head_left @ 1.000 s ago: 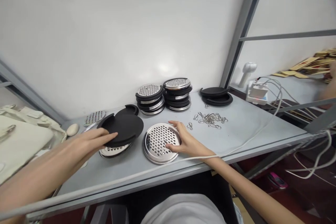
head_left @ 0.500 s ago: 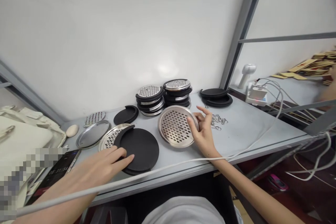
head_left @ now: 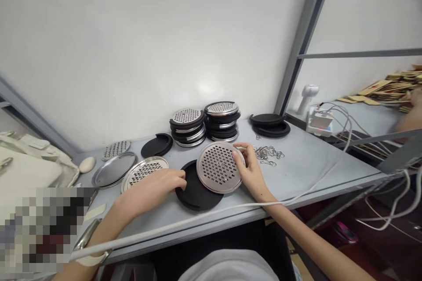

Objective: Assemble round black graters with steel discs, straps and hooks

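My right hand [head_left: 249, 169] grips the right edge of a round metal grater disc [head_left: 220, 167] with rows of slots, thumb on its face and fingers behind. It is tilted over a round black base [head_left: 199, 196] and covers its upper right part. My left hand [head_left: 166, 184] has its fingers curled at the left rim of that base; the thumb is hidden. Beside my left forearm lie a second grater disc [head_left: 143, 170] with larger holes, a plain metal disc [head_left: 114, 169] and a spiky grater disc [head_left: 116, 150].
Two stacks of black holders with metal discs [head_left: 187, 125] [head_left: 222, 118] stand by the wall. More black bases [head_left: 156, 145] [head_left: 269, 126] and metal clips [head_left: 267, 153] lie around. A white cable [head_left: 237, 205] crosses in front. At right are a handheld fan [head_left: 308, 96] and another person's hand [head_left: 415, 101].
The black base has moved right with my left hand and turned, so it now sits beneath the slotted disc. My right hand has lowered the disc slightly.
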`<state>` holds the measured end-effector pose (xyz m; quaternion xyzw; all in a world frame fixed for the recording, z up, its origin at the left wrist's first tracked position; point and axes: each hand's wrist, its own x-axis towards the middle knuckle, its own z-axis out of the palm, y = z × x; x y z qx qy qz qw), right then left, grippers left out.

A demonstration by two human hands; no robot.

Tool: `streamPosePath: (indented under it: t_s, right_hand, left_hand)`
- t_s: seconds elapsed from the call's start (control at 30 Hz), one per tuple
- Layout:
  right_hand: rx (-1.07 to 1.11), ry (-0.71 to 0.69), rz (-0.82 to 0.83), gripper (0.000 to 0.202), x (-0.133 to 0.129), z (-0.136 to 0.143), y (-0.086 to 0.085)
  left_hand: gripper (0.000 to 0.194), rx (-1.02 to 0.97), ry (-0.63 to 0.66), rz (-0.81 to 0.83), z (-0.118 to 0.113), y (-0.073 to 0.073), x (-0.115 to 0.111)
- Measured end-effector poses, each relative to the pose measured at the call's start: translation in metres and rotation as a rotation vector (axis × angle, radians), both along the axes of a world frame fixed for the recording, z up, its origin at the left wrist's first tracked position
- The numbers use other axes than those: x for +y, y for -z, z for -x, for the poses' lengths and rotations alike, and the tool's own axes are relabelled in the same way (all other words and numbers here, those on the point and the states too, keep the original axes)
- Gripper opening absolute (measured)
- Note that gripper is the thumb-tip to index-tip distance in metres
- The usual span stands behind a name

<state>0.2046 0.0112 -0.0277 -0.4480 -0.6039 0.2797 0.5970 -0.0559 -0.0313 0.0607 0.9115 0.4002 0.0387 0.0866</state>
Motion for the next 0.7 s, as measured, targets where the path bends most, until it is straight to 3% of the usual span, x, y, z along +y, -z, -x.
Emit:
streamPosePath:
  t_s: [0.1,0.27,0.37,0.5,0.7]
  right_hand:
    - [-0.04,-0.015,0.072,0.019,0.001,0.0,0.002]
    - [-0.074,-0.083,0.182,0.017,0.0,0.0,0.002]
    - [-0.064,-0.193,0.241,0.017,-0.003,0.0,0.002]
    - [0.001,-0.363,0.367,0.022,-0.006,0.001,0.003]
    - [0.005,-0.332,0.426,0.021,-0.005,0.001,0.0]
  left_hand:
    - [0.032,0.056,0.035,0.086,0.004,0.0,0.007]
    - [0.032,0.008,-0.068,0.081,0.006,0.002,0.007]
    - [0.031,0.012,-0.121,0.025,0.002,0.007,0.005]
    - [0.032,0.054,-0.249,-0.11,-0.008,0.022,-0.004]
    - [0.04,-0.027,-0.415,-0.283,-0.021,0.053,-0.031]
